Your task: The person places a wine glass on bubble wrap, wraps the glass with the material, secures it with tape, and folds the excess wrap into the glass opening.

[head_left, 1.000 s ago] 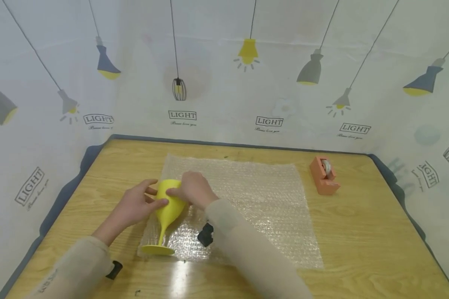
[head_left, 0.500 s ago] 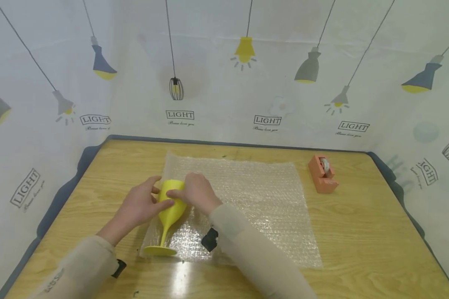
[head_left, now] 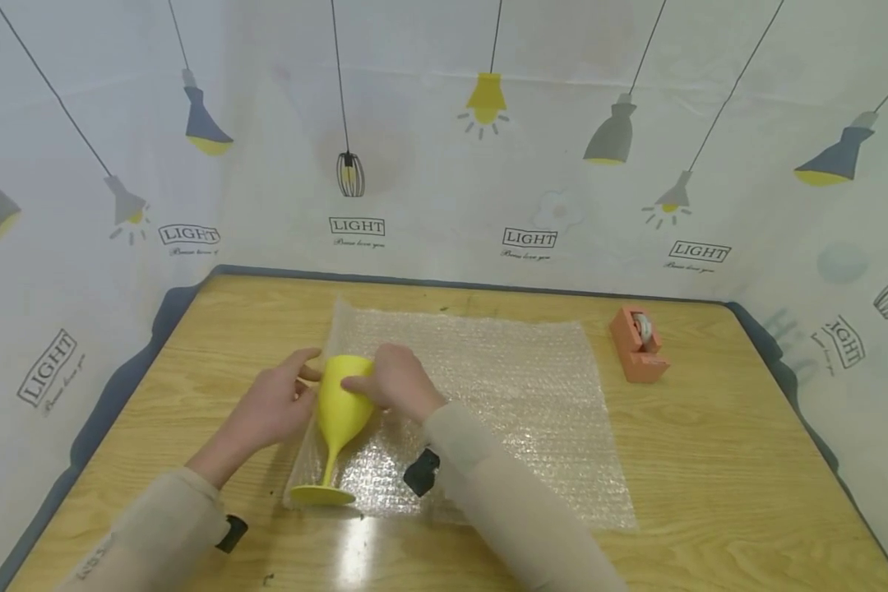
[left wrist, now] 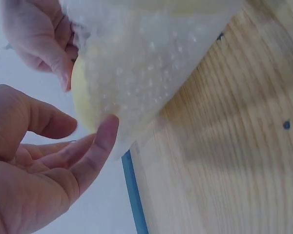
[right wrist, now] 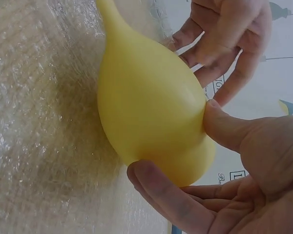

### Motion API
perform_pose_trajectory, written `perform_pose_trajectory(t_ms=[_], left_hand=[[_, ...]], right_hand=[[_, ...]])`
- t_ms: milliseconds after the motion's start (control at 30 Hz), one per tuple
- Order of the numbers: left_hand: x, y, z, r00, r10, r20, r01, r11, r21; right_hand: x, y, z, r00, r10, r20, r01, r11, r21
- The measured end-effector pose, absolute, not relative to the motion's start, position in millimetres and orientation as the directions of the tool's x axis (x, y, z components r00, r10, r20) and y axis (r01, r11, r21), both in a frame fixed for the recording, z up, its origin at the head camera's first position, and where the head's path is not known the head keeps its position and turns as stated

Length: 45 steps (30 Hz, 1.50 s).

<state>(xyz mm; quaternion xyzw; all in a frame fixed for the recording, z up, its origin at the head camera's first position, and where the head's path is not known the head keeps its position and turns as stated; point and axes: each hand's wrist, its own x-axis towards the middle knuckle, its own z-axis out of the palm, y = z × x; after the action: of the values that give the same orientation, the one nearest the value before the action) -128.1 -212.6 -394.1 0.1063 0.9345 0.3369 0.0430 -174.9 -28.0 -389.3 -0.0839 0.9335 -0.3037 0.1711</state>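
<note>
A yellow goblet [head_left: 343,407] lies on its side at the left edge of a bubble wrap sheet [head_left: 496,403], its foot toward the person. My right hand [head_left: 403,380] grips the bowl near the rim; in the right wrist view the thumb and fingers hold it from opposite sides. At the goblet's left is my left hand [head_left: 277,403]. In the left wrist view its fingertip touches the raised wrap [left wrist: 136,73] against the bowl, while the thumb stands apart from the wrap. Part of the bowl shows through the wrap there.
An orange tape dispenser [head_left: 639,345] with a roll of clear tape stands at the right of the wooden table [head_left: 740,460]. Behind and beside the table hangs a pale cloth [head_left: 429,164] printed with lamps.
The goblet has shifted slightly right in the head view, along with my right hand. My left thumb has come off the bowl, and the wrap's left edge has risen a little.
</note>
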Motion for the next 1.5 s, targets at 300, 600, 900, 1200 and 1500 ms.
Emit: perform_pose_trajectory(t_ms=[300, 600, 900, 1200, 1500], left_hand=[[-132.7, -222.7, -398.3, -0.959, 0.281, 0.025, 0.232, 0.739, 0.632], [-138.2, -224.4, -402.7, -0.967, 0.252, 0.03, 0.213, 0.744, 0.634], [-143.1, -223.4, -410.6, -0.967, 0.251, 0.049, 0.225, 0.741, 0.633], [-146.2, -214.6, -409.7, -0.963, 0.266, 0.052, 0.225, 0.677, 0.701], [-145.7, -207.6, -405.4, -0.957, 0.288, 0.017, 0.22, 0.691, 0.688]], right_hand=[[-176.1, -20.2, -389.0, -0.906, -0.266, -0.33, 0.0, 0.778, -0.628], [-178.2, -13.2, -389.6, -0.901, -0.268, -0.341, 0.011, 0.772, -0.636], [-178.6, -3.8, -391.0, -0.905, -0.261, -0.337, 0.025, 0.757, -0.653], [-179.9, 9.5, -392.6, -0.906, -0.27, -0.324, -0.003, 0.772, -0.636], [-180.8, 21.7, -394.0, -0.897, -0.302, -0.323, -0.026, 0.765, -0.643]])
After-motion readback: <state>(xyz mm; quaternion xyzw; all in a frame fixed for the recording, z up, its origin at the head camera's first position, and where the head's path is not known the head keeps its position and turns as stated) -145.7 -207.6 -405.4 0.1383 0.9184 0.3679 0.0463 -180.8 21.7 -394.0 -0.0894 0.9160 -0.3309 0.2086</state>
